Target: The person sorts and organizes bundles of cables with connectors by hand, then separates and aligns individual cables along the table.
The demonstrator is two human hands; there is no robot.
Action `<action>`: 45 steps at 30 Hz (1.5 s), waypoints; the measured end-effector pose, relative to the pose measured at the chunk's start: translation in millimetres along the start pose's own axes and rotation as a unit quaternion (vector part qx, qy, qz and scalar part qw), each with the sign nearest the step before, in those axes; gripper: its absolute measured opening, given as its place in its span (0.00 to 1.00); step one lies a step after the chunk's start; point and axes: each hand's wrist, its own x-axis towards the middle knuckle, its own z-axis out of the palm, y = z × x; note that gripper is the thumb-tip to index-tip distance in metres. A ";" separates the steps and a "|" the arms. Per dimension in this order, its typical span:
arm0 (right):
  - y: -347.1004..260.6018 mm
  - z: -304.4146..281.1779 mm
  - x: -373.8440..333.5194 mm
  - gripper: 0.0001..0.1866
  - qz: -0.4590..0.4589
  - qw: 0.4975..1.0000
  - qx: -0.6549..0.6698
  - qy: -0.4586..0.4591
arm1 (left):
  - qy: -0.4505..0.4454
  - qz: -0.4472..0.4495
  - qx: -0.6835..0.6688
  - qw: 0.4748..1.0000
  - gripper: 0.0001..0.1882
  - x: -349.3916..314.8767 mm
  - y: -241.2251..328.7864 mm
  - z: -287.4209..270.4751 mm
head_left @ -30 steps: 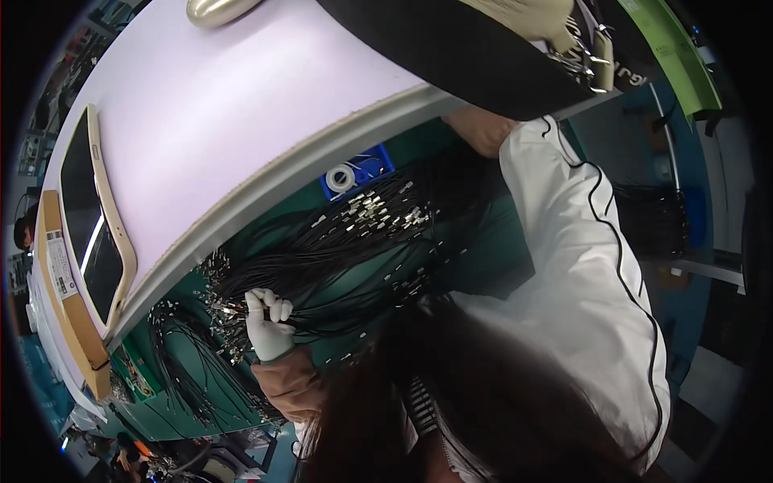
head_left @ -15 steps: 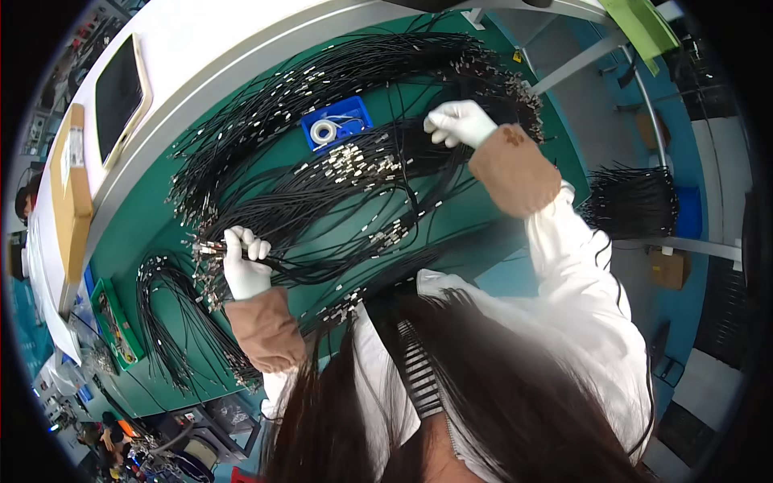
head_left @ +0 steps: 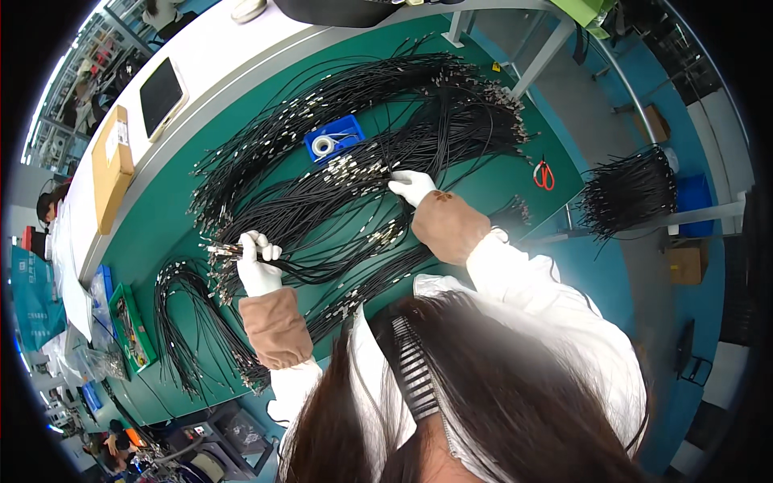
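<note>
My left hand point(head_left: 259, 264), in a white glove, is closed around the connector ends of some thin black cables point(head_left: 310, 270). Their metal tips point(head_left: 224, 250) stick out to the left of the fist. My gloved right hand point(head_left: 414, 187) is at the right side of the middle cable bundle point(head_left: 290, 201), beside a cluster of white labels point(head_left: 354, 171). Its fingers are pinched together at the black strands; what exactly lies between them is too small to make out.
More black cables point(head_left: 338, 92) lie in a long bundle behind. A blue tray point(head_left: 348, 129) holds a white tape roll point(head_left: 322, 146). Red-handled scissors point(head_left: 543, 175) lie on the right of the green table point(head_left: 483, 181). A green bin point(head_left: 133, 326) and another cable bundle point(head_left: 173, 306) are at left.
My right hand has moved left and nearer, down to the cable bundle by the white labels. My left hand keeps its grip on the cable ends. The scissors have come into view.
</note>
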 end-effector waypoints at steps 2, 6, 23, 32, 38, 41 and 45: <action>5.3 -6.2 -4.0 0.23 0.000 0.999 0.033 -0.014 | -0.009 -0.006 -0.015 1.000 0.13 -1.5 -1.3 -1.0; -0.9 -19.1 -21.8 0.24 0.048 0.995 0.084 -0.010 | -0.031 0.002 -0.030 0.999 0.13 -8.1 1.8 -2.9; -19.6 -52.9 -32.6 0.18 0.054 0.998 0.031 -0.005 | -0.135 -0.021 -0.112 0.984 0.17 -30.9 9.3 -3.2; -52.6 -24.2 -20.2 0.15 0.012 0.998 0.005 -0.060 | -0.088 -0.017 -0.099 0.991 0.18 -31.7 9.8 5.0; -93.1 -51.7 -65.0 0.11 0.012 0.996 0.003 -0.084 | 0.060 -0.028 -0.078 0.995 0.18 -15.8 9.1 6.7; -123.9 -56.6 -83.0 0.10 -0.075 0.985 0.153 -0.025 | 0.079 -0.029 -0.066 0.994 0.18 -9.7 9.8 14.4; -148.8 -44.2 -120.0 0.05 -0.136 0.983 -0.074 -0.094 | 0.080 -0.024 -0.051 0.995 0.17 -7.4 7.9 16.2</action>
